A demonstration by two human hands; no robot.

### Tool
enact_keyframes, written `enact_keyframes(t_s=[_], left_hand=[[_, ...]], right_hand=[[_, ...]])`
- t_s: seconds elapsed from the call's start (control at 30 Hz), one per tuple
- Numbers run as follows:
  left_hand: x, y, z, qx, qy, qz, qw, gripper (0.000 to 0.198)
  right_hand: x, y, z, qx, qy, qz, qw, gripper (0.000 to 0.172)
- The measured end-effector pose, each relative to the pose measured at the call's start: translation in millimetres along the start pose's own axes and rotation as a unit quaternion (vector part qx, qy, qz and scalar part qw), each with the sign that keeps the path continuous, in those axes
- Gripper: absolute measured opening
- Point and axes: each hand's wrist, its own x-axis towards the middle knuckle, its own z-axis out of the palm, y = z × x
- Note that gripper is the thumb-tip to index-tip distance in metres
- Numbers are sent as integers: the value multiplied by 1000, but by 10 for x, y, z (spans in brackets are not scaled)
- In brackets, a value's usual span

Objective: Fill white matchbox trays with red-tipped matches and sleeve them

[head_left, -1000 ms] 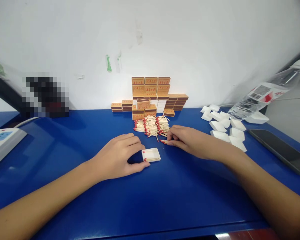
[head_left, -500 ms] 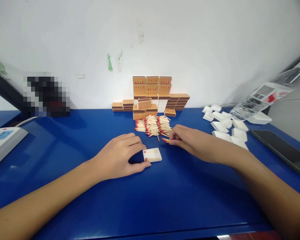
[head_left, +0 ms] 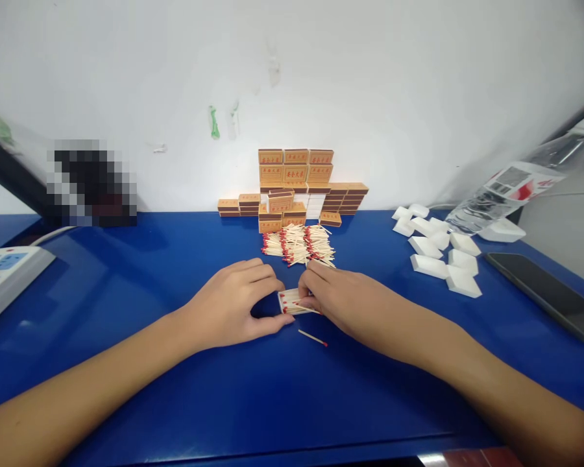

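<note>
A small white matchbox tray [head_left: 288, 301] lies on the blue table [head_left: 272, 389] with red-tipped matches in it. My left hand [head_left: 228, 305] grips its left side between thumb and fingers. Over the tray's right part, my right hand [head_left: 338, 298] has its fingers pinched on a few matches lying in the tray. One loose match [head_left: 313, 337] lies on the table just in front of the tray. A pile of matches [head_left: 299, 245] sits behind the hands.
Orange matchboxes [head_left: 294, 185] are stacked against the wall. Several white empty trays [head_left: 438, 250] lie to the right, beside a tilted plastic bottle [head_left: 511, 185] and a black phone [head_left: 547, 292]. A power strip [head_left: 4, 275] sits at the left edge.
My right hand came from the match pile leftward to the tray with matches. One match now lies loose in front of the tray. The left hand stayed put.
</note>
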Motion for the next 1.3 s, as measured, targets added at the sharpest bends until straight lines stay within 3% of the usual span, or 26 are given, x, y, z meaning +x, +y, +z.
enact_keyframes(t_s=[0.2, 0.4, 0.67, 0.87, 1.03, 1.3], left_hand=[[12, 6, 3, 9, -2, -2, 1000, 25], [0, -7, -2, 9, 0, 1, 1000, 26], [-4, -6, -7, 10, -2, -3, 1000, 26], [-3, -7, -9, 13, -6, -6, 1000, 26], [-2, -5, -8, 14, -1, -2, 1000, 26], [-3, -15, -5, 15, -5, -2, 1000, 26]], right_hand=[[9, 83, -142, 43, 28, 5, 999, 21], [-74, 132, -304, 133, -9, 21, 991, 7], [-36, 173, -204, 54, 36, 67, 996, 11], [-18, 135, -169, 92, 9, 27, 995, 15], [-28, 166, -203, 81, 47, 32, 995, 13], [-34, 107, -220, 140, -12, 22, 990, 10]])
